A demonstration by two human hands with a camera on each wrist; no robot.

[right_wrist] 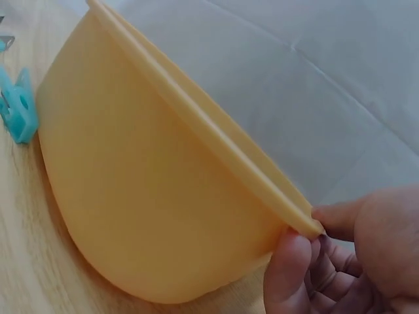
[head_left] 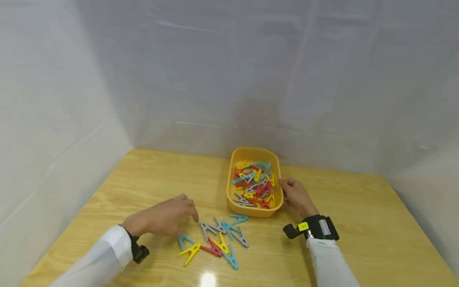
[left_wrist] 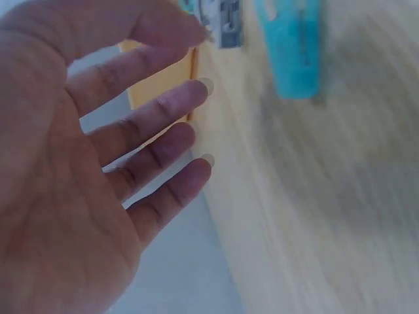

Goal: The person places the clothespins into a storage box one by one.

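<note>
Pale wooden table (head_left: 358, 223) (glossy, with a glare spot), creased white sheeting (head_left: 229, 79) walling three sides

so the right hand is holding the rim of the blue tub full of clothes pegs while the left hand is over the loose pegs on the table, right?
Not quite: the tub is yellow, not blue, as the head view shows. The right hand does hold its rim, and the left hand is over the loose pegs on the table.
</note>
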